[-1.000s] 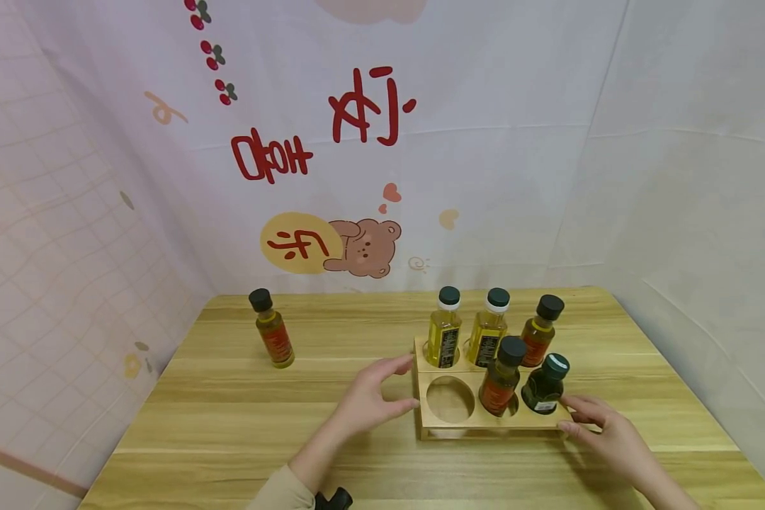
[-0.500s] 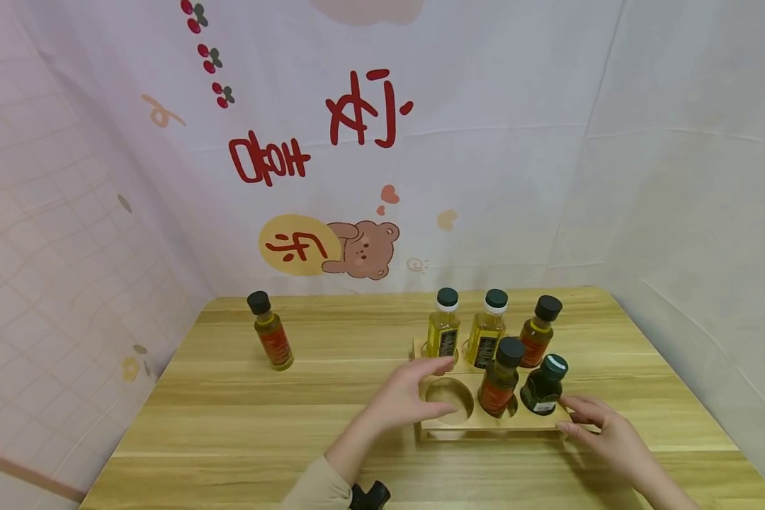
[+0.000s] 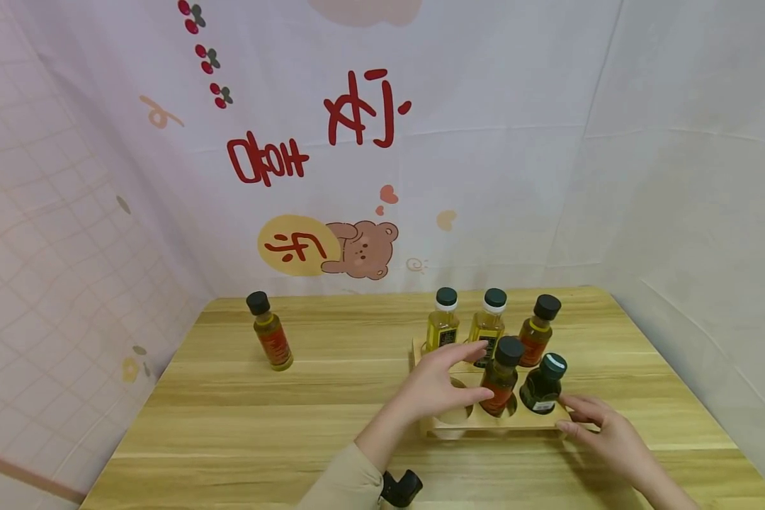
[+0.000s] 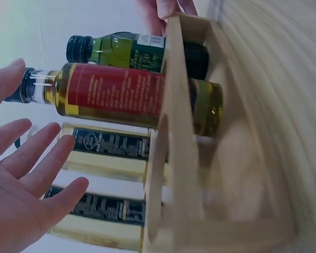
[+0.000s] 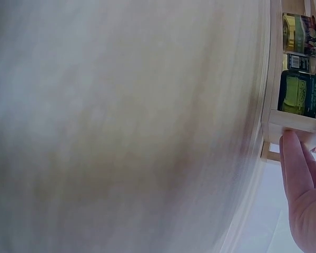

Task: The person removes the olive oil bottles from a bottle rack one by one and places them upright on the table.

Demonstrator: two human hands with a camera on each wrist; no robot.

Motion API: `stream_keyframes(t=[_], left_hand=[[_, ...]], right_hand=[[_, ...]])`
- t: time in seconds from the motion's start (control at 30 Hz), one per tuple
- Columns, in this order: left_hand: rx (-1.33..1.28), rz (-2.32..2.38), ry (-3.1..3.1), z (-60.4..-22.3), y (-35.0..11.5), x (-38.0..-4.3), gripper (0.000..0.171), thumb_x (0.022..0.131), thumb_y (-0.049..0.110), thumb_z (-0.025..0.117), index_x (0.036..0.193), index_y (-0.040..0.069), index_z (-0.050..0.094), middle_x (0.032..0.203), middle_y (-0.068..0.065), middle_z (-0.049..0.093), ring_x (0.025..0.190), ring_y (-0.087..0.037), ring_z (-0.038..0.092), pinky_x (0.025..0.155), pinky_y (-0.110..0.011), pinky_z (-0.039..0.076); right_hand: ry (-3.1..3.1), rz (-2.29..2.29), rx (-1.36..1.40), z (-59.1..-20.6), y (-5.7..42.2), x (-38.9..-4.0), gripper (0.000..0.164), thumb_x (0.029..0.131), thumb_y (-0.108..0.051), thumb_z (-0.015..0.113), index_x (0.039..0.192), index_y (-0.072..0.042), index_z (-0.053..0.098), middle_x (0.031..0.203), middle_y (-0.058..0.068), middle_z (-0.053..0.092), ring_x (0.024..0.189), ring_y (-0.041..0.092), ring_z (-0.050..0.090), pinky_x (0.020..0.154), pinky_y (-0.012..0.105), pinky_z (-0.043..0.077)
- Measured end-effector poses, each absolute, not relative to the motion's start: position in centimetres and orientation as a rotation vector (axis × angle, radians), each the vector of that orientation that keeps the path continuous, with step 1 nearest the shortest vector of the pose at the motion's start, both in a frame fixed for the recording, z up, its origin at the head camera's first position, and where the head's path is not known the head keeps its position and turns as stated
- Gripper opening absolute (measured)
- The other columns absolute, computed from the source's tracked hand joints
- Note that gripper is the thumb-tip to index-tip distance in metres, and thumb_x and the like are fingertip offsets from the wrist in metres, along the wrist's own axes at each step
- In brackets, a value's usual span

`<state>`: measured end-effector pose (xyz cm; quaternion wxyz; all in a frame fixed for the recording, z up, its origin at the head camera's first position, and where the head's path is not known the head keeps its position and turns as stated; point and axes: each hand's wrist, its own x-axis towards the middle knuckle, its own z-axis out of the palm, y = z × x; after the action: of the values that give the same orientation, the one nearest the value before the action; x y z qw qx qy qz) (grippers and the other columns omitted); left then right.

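My left hand (image 3: 443, 386) is spread beside the red-labelled oil bottle (image 3: 499, 386), thumb and fingers apart on either side of it. In the left wrist view, a gap shows between those fingers (image 4: 47, 158) and the bottle, which stands in the front middle hole of a wooden rack (image 3: 529, 421). My right hand (image 3: 602, 432) holds the rack's right end by its front corner. Close to it, a dark green bottle (image 3: 542, 386) sits in the front right hole. The front left hole is partly hidden under my left hand.
Two yellow oil bottles (image 3: 443, 329) and another red-labelled bottle (image 3: 535, 340) fill the rack's back row. A lone red-labelled bottle (image 3: 274, 340) stands on the table (image 3: 229, 425) at left. A printed cloth (image 3: 484, 177) hangs behind.
My left hand has moved right from the rack's left end, over the front left hole, to the front middle bottle. My right hand has stayed at the rack's right end.
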<state>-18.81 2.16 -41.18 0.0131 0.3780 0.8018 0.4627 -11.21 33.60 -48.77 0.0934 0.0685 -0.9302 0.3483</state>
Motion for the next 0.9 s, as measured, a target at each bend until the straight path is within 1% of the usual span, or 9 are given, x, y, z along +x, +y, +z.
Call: stream_keyframes(t=[0.13,0.23,0.5,0.6,0.73,0.9], left_hand=[[1.2,1.485,2.474,-40.8,3.1,-19.1,0.066,0.086,0.029,0.079,0.146,0.018,0.052,0.131,0.004,0.063,0.118,-0.004,0.055,0.102,-0.03,0.043],[1.172,1.534,2.438,-40.5,3.7,-19.2,0.066,0.086,0.028,0.08,0.145,0.019,0.052,0.13,0.005,0.063,0.118,-0.003,0.055,0.103,-0.03,0.043],[1.073,1.585,2.414,-39.9,4.8,-19.1,0.064,0.086,0.03,0.08,0.144,0.025,0.053,0.131,0.009,0.061,0.117,-0.004,0.057,0.099,-0.028,0.045],[1.055,1.616,2.396,-39.9,5.1,-19.2,0.062,0.086,0.029,0.08,0.143,0.024,0.055,0.131,0.009,0.061,0.116,-0.005,0.057,0.098,-0.028,0.047],[1.036,1.691,2.345,-39.7,5.5,-19.1,0.057,0.088,0.024,0.078,0.141,0.02,0.057,0.132,0.007,0.061,0.114,-0.004,0.058,0.096,-0.027,0.048],[1.001,1.768,2.317,-39.6,5.8,-19.1,0.05,0.088,0.018,0.078,0.136,0.017,0.062,0.125,0.006,0.066,0.107,-0.003,0.061,0.092,-0.023,0.049]], right_hand=[[-2.772,1.037,0.195,-48.7,33.6,-11.2,0.041,0.083,-0.013,0.08,0.118,0.004,0.069,0.118,0.023,0.064,0.09,0.001,0.062,0.072,0.027,0.056],[-2.778,1.045,0.191,-48.7,33.5,-11.2,0.041,0.083,-0.013,0.08,0.118,0.004,0.069,0.119,0.023,0.064,0.09,0.0,0.061,0.072,0.027,0.056],[-2.755,1.044,0.208,-48.7,33.6,-11.2,0.039,0.082,-0.01,0.081,0.117,0.003,0.07,0.117,0.022,0.064,0.089,0.001,0.061,0.07,0.027,0.056],[-2.747,1.044,0.217,-48.7,33.6,-11.2,0.038,0.082,-0.009,0.081,0.116,0.003,0.07,0.116,0.021,0.065,0.089,-0.001,0.061,0.07,0.026,0.055],[-2.74,1.037,0.221,-48.7,33.6,-11.2,0.038,0.081,-0.008,0.081,0.115,0.003,0.07,0.116,0.021,0.065,0.088,-0.003,0.06,0.07,0.026,0.056],[-2.752,1.067,0.209,-48.6,33.5,-11.2,0.039,0.082,-0.009,0.081,0.117,0.003,0.07,0.117,0.022,0.064,0.089,-0.002,0.06,0.071,0.027,0.056]])
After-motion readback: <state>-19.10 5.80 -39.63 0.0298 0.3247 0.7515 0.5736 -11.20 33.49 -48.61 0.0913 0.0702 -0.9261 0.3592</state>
